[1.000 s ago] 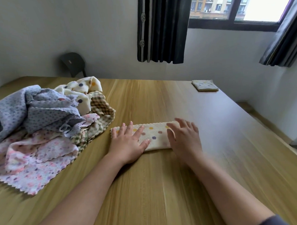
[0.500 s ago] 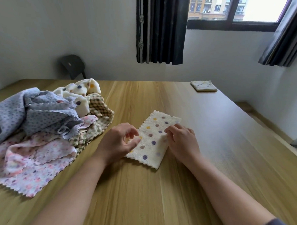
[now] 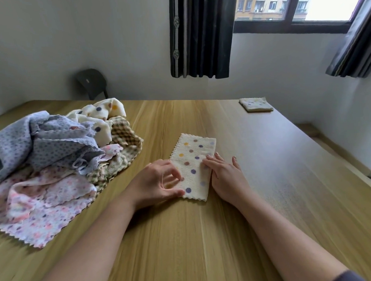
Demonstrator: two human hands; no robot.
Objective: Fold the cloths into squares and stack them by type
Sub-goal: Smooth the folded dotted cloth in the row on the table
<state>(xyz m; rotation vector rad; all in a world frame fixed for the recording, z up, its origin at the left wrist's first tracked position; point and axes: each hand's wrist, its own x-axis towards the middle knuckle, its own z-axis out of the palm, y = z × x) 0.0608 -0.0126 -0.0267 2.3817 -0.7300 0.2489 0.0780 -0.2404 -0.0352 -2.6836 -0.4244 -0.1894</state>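
Room: wood table [image 3: 266, 179] by a grey wall, dark curtain [image 3: 200, 34], window [image 3: 291, 6], chair [image 3: 92, 82] behind the far edge.
Left hand [image 3: 158, 181]: fingers curled, thumb and fingertips pinched the strip's near-left edge.
Right hand [image 3: 225, 176]: fingers straight and flat, touched the strip's right edge, gripped nothing.
Strip [image 3: 193, 161]: cream dotted cloth, folded long, lay flat on the table between the hands.
Change: a second earlier it lay crosswise under both palms, then diagonal; now it pointed nearly straight away from the person.
Meaning: first fold looked done; the turn probably set up the end-to-end fold into a square.
Pile [image 3: 54, 157]: unfolded grey, pink, checked and dotted cloths heaped to the left, apart from the strip; most of the task looked undone.
Square [image 3: 256, 104]: one folded cloth at the far right edge, well apart; pattern too small to tell.
Containers: none seen; every cloth lay straight on the table.
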